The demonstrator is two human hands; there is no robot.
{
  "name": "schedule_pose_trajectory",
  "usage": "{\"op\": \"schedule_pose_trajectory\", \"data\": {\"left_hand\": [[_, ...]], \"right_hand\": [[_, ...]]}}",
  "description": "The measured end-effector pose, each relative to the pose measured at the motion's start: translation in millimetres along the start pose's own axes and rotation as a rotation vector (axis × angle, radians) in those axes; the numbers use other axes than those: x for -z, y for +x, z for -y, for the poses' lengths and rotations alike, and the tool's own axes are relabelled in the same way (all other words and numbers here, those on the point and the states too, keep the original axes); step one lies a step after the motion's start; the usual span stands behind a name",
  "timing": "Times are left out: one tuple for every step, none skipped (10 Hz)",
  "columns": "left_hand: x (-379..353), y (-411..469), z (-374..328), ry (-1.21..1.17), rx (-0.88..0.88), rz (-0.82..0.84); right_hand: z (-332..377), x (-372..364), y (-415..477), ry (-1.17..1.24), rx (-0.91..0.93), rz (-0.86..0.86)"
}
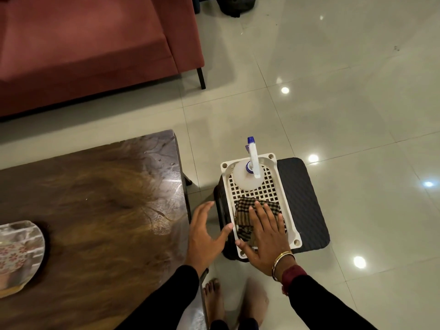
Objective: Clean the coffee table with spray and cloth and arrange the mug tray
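**Right hand flat on the cloth, left hand open beside the basket**

The right hand (264, 236) is laid palm down on the checked cloth (250, 210), its fingers (260, 210) spread wide and extended; nothing is gripped, and the cloth is only pressed or touched from above. The left hand (206, 231) is held open in the air just left of the basket (289, 210), fingers splayed, thumb pointed toward the basket's near rim; nothing is held, and contact with the rim cannot be told.

The cloth is found folded in the near half of the white lattice basket. The spray bottle (245, 175) is stood in the far half, well apart from the cloth. The basket is set on a dark stool (307, 201) on the tiled floor (345, 103), just right of the coffee table (100, 191). A tray (19, 253) is seen at the table's left edge, partly cut off. A red sofa (90, 44) is placed beyond the table. Bare feet (214, 298) are seen below the hands.

The basket's long axis is run away from the viewer, tilted slightly leftward. The bottle's nozzle (250, 140) is pointed away, past the far rim.
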State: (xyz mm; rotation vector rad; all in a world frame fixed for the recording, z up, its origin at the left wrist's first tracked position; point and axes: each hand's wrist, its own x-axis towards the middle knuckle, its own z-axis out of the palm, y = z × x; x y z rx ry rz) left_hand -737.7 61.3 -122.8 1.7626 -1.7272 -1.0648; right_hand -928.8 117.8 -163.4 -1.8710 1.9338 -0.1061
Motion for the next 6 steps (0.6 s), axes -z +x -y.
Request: {"op": "schedule_pose_trajectory", "data": {"left_hand": [[12, -3, 2, 0.016, -0.002, -0.025], [33, -13, 8, 0.042, 0.008, -0.066], [60, -35, 18, 0.082, 0.03, -0.109], [100, -63, 27, 0.171, 0.074, -0.14], [138, -93, 44, 0.176, 0.089, -0.204], [172, -119, 54, 0.171, 0.118, -0.262]], "right_hand": [[6, 0, -5, 0.011, 0.016, -0.044], [19, 3, -8, 0.004, 0.011, -0.063], [32, 4, -15, 0.016, -0.004, -0.069], [53, 13, -20, 0.026, 0.006, -0.044], [76, 21, -27, 0.023, 0.062, -0.052], [112, 28, -34, 0.053, 0.109, -0.054]]}}
